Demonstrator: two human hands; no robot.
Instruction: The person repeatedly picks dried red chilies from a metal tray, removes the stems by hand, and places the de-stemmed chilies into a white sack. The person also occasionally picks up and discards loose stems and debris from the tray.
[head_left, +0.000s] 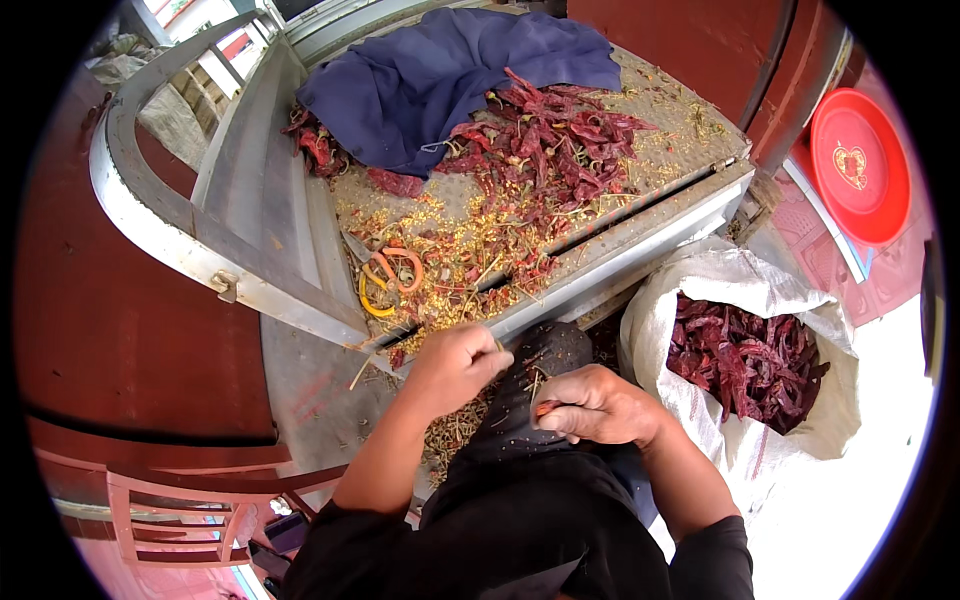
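Observation:
My left hand (463, 367) is curled over the near edge of a metal platform (637, 240). Its fingers hide whatever may be between them. Over my dark trouser leg, my right hand (596, 406) pinches a dried red chilli pepper (548, 408), of which only a small part shows. Beyond both hands, a heap of dried red chillies (547, 142) lies on the platform among yellow seeds (442, 232) and broken bits. Scissors-like cutters (379, 270) with one orange and one yellow handle rest on the debris at the platform's left side.
An open white woven sack (739, 266) on my right holds dried red chillies. Dark blue cloth (450, 60) partly covers the heap. A curved metal rail (172, 232) borders the left. A red plastic basin (862, 165) is at far right; a reddish chair (180, 517) stands lower left.

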